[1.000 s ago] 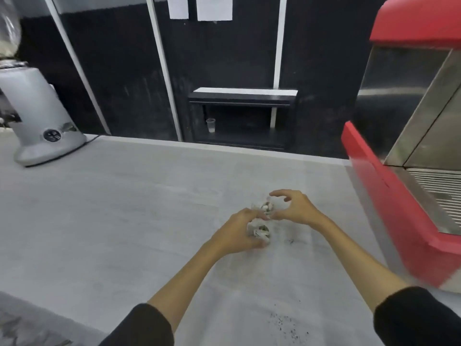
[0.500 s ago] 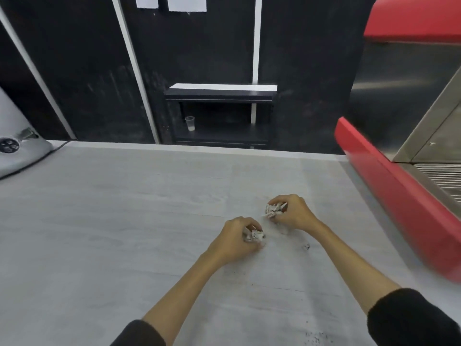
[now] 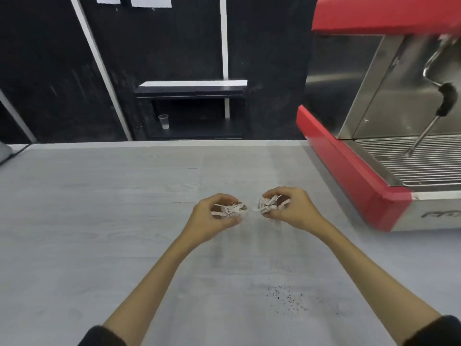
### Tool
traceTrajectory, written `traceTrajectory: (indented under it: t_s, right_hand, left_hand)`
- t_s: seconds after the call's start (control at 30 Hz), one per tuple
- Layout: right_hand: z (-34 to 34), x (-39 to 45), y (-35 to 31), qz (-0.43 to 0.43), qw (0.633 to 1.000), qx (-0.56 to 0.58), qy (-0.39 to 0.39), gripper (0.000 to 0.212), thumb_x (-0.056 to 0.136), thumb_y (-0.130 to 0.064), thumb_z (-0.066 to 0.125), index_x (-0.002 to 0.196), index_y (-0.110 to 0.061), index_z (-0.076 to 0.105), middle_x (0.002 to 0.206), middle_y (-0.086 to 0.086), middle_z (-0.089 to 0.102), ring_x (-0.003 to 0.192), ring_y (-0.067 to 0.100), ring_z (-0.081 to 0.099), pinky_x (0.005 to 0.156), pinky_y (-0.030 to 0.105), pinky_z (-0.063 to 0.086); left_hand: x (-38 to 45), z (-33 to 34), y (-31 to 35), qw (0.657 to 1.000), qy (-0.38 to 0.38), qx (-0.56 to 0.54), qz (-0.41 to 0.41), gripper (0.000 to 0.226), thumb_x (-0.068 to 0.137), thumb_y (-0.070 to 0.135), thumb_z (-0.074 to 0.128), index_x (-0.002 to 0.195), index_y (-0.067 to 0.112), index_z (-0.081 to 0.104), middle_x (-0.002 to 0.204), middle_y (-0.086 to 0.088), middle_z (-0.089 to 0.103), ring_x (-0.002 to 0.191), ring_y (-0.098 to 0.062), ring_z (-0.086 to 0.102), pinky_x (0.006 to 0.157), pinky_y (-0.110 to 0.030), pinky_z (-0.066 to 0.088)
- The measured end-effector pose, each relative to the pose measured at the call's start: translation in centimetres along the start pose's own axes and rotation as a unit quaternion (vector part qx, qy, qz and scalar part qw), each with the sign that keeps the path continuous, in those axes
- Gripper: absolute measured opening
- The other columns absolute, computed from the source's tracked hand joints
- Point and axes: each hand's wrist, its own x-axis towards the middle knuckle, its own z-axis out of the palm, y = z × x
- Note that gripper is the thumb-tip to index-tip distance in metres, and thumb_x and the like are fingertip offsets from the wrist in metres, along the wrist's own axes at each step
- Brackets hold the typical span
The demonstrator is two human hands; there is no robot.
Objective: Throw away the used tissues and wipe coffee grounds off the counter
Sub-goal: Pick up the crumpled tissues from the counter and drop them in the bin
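At the far left edge a sliver of a grey grinder base (image 3: 4, 152) sits on the pale counter (image 3: 87, 221). Behind the counter, a dark wall holds a small shelf (image 3: 192, 89) with a clear plastic cup (image 3: 164, 121) in the niche under it. Near the middle, the left hand (image 3: 212, 217) has its fingers curled round a crumpled tissue (image 3: 230, 210), held just above the counter. Just beside it, not quite touching, the right hand (image 3: 290, 208) grips a second crumpled wad (image 3: 268, 204) the same way, thumb and fingers pinched round it. Closer to the viewer, between the two forearms and nearer the right one, dark coffee grounds (image 3: 287, 297) lie scattered on the counter. At the right stands a red espresso machine (image 3: 349, 168), its steam wand (image 3: 434, 116) hanging over the drip grate (image 3: 419, 161).
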Motion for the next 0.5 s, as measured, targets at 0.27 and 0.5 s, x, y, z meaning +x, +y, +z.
traceTrajectory:
  t_s: [0.27,0.5]
  right_hand:
    - [-9.6,-11.5,4.7,0.020,0.999,0.015,0.041,0.032,0.060,-0.008,0.082,0.089,-0.015,0.070,0.080,0.000,0.067,0.061,-0.004,0.055,0.058,0.002,0.041]
    - [-18.8,-22.6,10.6,0.036,0.997,0.029,0.060,0.031,0.059,-0.010,0.083,0.086,-0.018,0.069,0.079,0.000,0.067,0.059,-0.001,0.055,0.056,0.005,0.042]
  left_hand:
    - [-5.0,10.4,5.9,0.999,-0.030,-0.004,0.015,0.027,0.068,0.019,0.079,0.090,0.026,0.067,0.093,0.011,0.066,0.080,-0.001,0.061,0.065,-0.008,0.048]
    - [-10.5,23.2,10.4,0.996,-0.069,0.006,0.052,0.027,0.067,0.017,0.079,0.089,0.027,0.067,0.095,0.007,0.069,0.088,-0.007,0.062,0.073,-0.017,0.054]
